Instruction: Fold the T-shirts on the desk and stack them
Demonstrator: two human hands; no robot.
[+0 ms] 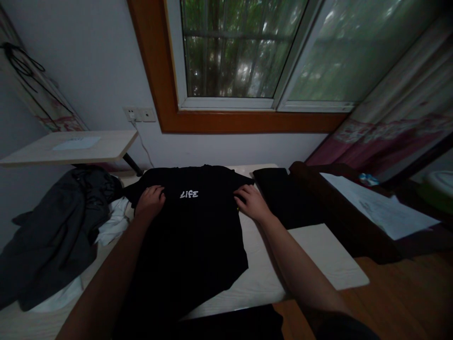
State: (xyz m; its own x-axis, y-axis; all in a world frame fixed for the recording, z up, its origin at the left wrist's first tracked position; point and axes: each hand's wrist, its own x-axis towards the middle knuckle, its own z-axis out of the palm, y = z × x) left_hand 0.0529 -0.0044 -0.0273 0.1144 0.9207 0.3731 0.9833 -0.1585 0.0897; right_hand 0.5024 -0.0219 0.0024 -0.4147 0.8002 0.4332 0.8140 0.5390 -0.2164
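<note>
A black T-shirt (198,231) lies spread on the pale wooden table (258,278). Its small white lettering (188,194) appears upside down from where I stand, and its front end hangs toward my body. My left hand (151,200) rests flat on the shirt's left side near one sleeve, fingers stretched out. On the opposite side, my right hand (252,200) touches the edge below the other sleeve, with thumb and fingers apart. Right of that hand lies a folded black cloth (283,196).
Dark grey clothing (53,231) and a white garment (115,221) are heaped at left, beneath a small raised shelf (71,146). A wall socket (139,114) with a cord sits under the window (244,52). Paper sheets (378,208) lie on dark furniture at right.
</note>
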